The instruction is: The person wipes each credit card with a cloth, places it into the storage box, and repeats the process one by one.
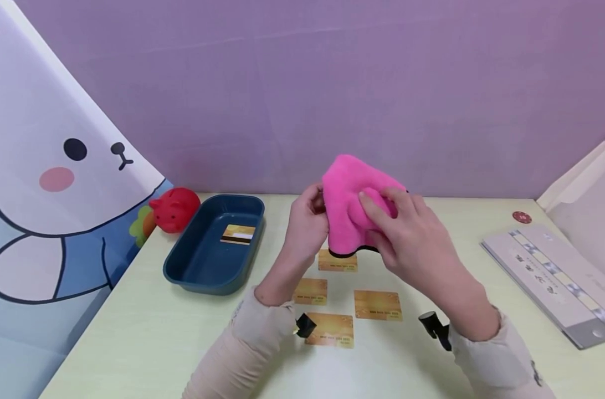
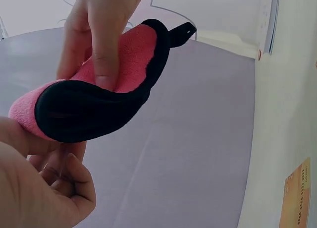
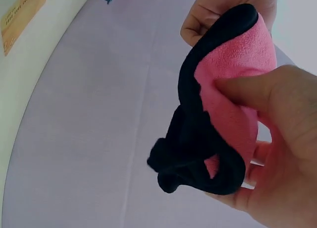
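Both hands hold a bright pink plush cloth [image 1: 343, 194] up above the table. It has black edging and a black tab [image 2: 182, 34], and bulges in folds. My right hand [image 1: 417, 235] grips it from the right, thumb and fingers pinching the folds. At its left edge, my left hand [image 1: 304, 221] holds on with curled fingers, partly hidden behind the cloth in the head view. Below lie several gold bank cards, among them one card [image 1: 378, 305] under the right hand and another card [image 1: 329, 331] nearest the front.
A dark blue tray [image 1: 210, 281] stands to the left, with a gold card [image 1: 238, 234] inside showing its black stripe. Behind it sits a red piggy bank [image 1: 175, 209]. At the right lie a flat grey box [image 1: 547, 277] and a small red chip [image 1: 522, 216]. A purple curtain [image 1: 302, 100] hangs behind the table.
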{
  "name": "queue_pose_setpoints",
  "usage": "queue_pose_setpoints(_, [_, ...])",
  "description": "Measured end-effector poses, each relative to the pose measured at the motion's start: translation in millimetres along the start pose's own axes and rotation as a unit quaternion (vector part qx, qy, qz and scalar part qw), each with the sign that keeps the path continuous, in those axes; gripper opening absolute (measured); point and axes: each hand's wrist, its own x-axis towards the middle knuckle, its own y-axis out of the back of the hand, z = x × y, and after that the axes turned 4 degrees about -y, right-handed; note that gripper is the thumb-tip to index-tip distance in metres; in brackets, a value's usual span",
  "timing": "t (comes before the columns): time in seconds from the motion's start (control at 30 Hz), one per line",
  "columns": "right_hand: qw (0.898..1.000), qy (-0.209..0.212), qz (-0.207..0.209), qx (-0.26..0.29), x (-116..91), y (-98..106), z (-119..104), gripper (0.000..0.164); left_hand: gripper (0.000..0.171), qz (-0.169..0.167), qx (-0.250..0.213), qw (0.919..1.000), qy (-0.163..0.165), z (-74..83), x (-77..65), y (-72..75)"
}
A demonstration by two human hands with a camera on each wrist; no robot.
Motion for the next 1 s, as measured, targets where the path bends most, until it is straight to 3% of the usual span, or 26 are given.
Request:
queue_pose_setpoints(0.17, [1.0,-0.016,0.017,0.005,1.5,0.6,1.8,0.051,0.036,-0.008,0.002,0.9999,-0.009,4.1,-0.2,3.0])
queue_pose_setpoints(0.37, [0.997,-0.073,0.039,-0.002,3.2,9.4,16.7,0.043,0.031,-0.019,-0.024,0.9985,-0.045,12.8,-0.5,13.6])
queue_pose_setpoints(0.57, [0.988,-0.131,0.069,-0.039,-0.1,24.7,39.3,0.042,0.035,-0.021,-0.07,0.9959,-0.054,18.4,4.1,26.4])
queue_pose_setpoints(0.7, [0.982,-0.162,0.091,-0.037,-1.7,35.4,46.6,0.045,0.036,-0.015,-0.064,0.9954,-0.07,17.1,7.0,30.5])
queue_pose_setpoints(0.8, [0.983,-0.142,0.117,-0.007,0.4,37.1,40.8,0.045,0.035,-0.005,-0.039,0.9959,-0.082,11.0,8.3,27.3])
queue_pose_setpoints(0.87, [0.987,-0.103,0.124,0.02,2.7,32.6,31.0,0.045,0.036,-0.002,-0.018,0.9967,-0.079,6.0,8.3,22.1])
queue_pose_setpoints(1.0, [0.994,-0.018,0.094,0.045,4.4,13.8,8.9,0.048,0.038,-0.015,0.009,0.9981,-0.059,-2.1,3.9,8.4])
